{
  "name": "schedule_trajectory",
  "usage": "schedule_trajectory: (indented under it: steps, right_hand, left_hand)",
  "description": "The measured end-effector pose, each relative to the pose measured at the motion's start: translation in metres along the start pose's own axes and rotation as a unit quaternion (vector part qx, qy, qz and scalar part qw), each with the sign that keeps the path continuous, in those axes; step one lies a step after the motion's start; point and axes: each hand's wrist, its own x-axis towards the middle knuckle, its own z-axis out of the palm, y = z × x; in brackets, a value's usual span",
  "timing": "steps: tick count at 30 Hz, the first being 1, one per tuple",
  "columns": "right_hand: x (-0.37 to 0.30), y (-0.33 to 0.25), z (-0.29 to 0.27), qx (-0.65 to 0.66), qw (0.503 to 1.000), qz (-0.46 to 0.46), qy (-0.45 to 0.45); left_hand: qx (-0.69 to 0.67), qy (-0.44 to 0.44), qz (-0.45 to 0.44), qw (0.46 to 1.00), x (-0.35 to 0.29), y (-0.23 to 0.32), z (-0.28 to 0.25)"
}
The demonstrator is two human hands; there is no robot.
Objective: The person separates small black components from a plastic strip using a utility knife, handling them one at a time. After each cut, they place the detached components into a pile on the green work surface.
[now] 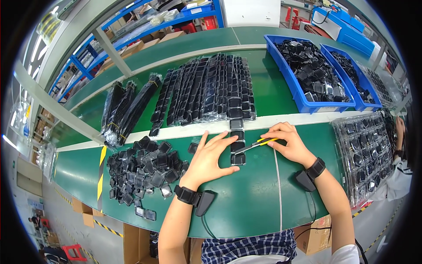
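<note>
A strip of black square pieces in clear plastic runs down the green table in front of me. My left hand lies spread at its left side, with index fingertip and thumb tip against or very near the strip; I cannot tell how firmly they touch. In my right hand is a utility knife with a yellow and black handle, pinched between thumb and fingers. Its silver blade reaches left across the strip's lower part. Left of my left hand spreads a heap of loose black squares.
Many similar strips lie side by side beyond the pale ledge. Tied bundles rest to their left. Two blue bins of black pieces stand at the far right. Stacked clear trays sit on the right, near another person's hand.
</note>
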Motion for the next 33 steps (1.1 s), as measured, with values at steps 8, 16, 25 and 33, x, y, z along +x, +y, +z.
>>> schedule_trajectory:
  steps: [8, 16, 25, 33]
  right_hand:
    - [-0.001, -0.002, 0.002, -0.014, 1.000, -0.006, 0.012]
    - [-0.002, -0.006, 0.005, -0.038, 0.999, -0.005, -0.018]
    - [-0.001, -0.009, 0.009, -0.048, 0.998, -0.017, -0.024]
    - [0.004, -0.004, 0.005, -0.036, 0.997, -0.044, -0.051]
  left_hand:
    - [-0.031, 0.021, -0.001, 0.999, 0.002, -0.006, 0.005]
    - [-0.070, 0.083, -0.024, 0.994, 0.014, -0.016, 0.022]
    - [-0.012, 0.130, 0.012, 0.991, 0.027, -0.014, 0.028]
    - [-0.008, 0.121, 0.015, 0.992, 0.026, -0.013, 0.027]
